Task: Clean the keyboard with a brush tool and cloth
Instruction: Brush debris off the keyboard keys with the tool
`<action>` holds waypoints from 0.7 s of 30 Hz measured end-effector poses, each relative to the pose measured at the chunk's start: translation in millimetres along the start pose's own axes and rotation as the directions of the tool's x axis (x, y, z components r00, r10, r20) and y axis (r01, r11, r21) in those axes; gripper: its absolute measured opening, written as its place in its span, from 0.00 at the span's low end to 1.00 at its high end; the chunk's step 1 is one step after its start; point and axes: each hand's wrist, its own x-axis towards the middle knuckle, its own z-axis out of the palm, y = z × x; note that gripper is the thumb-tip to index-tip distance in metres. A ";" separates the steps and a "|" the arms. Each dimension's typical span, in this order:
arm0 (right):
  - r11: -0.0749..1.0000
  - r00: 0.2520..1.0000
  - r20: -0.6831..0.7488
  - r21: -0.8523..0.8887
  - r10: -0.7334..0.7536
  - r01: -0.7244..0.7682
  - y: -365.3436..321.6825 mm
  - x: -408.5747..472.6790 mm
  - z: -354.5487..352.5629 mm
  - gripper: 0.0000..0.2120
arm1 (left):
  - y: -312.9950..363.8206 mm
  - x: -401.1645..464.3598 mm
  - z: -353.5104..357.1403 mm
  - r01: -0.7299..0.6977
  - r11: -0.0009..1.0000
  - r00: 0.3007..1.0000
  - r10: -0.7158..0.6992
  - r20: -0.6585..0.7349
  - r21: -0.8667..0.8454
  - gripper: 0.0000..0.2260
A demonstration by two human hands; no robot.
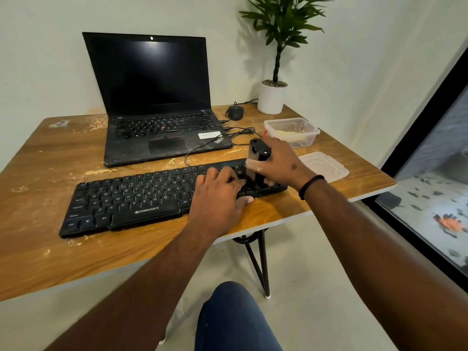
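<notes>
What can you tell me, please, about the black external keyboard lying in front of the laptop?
The keyboard is a black, plastic-looking full-size board with white legends and a ZEBRONICS mark below the space bar. It lies flat on the wooden table, angled with its right end farther away. Its cable runs toward the laptop. The left hand rests on its right-centre keys; the right hand holds a dark brush tool upright on its right end. Pale crumbs lie around it.

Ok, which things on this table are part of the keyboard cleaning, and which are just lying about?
In the job:
- keyboard, steadied by the left hand
- brush tool, held upright in the right hand

Lying about:
- laptop
- mouse
- potted plant
- plastic container
- its lid

No cloth in view.
</notes>
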 end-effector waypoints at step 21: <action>0.999 0.995 -0.099 0.043 0.009 -0.005 20.7 -15.3 -2.8 0.09 | 1.2 0.3 -0.1 0.006 1.000 1.000 -0.006 -0.006 -0.003 0.25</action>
